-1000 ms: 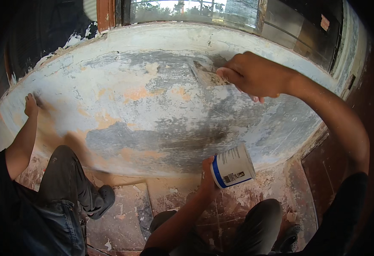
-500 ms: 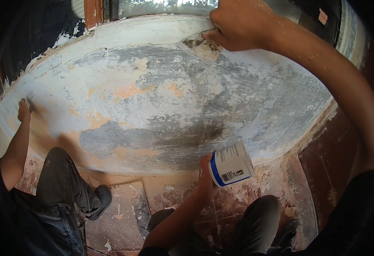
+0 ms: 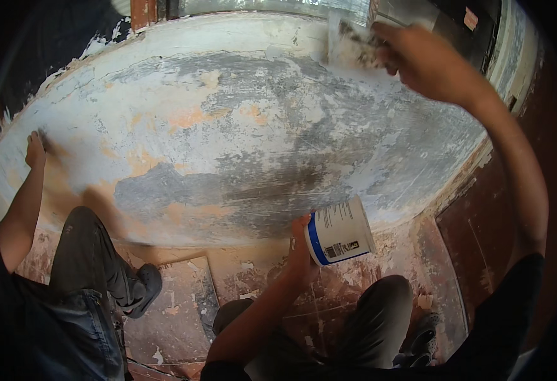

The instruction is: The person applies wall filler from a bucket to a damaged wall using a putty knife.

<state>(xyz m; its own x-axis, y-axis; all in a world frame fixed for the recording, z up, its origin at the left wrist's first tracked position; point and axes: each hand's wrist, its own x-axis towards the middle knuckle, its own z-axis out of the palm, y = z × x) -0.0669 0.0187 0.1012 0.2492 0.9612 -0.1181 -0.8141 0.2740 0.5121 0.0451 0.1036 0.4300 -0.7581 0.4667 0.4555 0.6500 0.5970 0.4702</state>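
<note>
My left hand (image 3: 300,249) is closed around the base end of a white tub (image 3: 340,232) with a blue band, tilted on its side in front of the lower wall. What is inside the tub does not show. My right hand (image 3: 425,62) is raised at the upper right, closed on a putty knife (image 3: 352,46) with a wide, smudged blade. The blade is blurred by motion near the wall's top edge below the window; I cannot tell whether it touches. The patchy wall (image 3: 240,127) shows white, grey and orange areas.
At the left a co-worker crouches, with a hand (image 3: 35,151) against the wall. A window (image 3: 265,6) sits above the wall. Its ledge is chipped at the left. The worn reddish floor (image 3: 170,317) carries flakes, and a dark door-like panel (image 3: 481,235) stands at the right.
My right hand has swung to the right with the putty knife, along the wall's top edge. The tub stays in my left hand, and the whole view has shifted slightly.
</note>
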